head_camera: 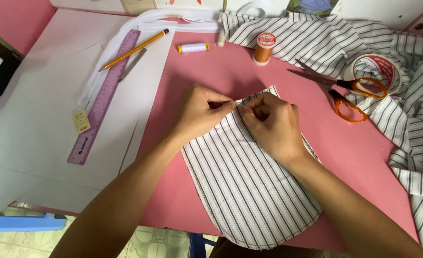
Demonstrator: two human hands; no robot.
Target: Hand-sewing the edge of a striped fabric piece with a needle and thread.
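A striped white fabric piece [249,186] with a rounded lower end lies on the pink table [182,71]. My left hand [202,114] pinches its upper left edge with thumb and fingertips. My right hand [271,124] rests on the upper part of the piece, its fingers curled and pinching the same top edge close to the left hand. What sits between the fingertips is too small to tell.
Orange-handled scissors [350,95], a tape roll [379,71] and a heap of striped cloth [412,119] lie at the right. An orange thread spool [264,48] and white spool [193,48] stand behind. White paper [39,119] with a purple ruler [104,98] and pencil [134,49] covers the left.
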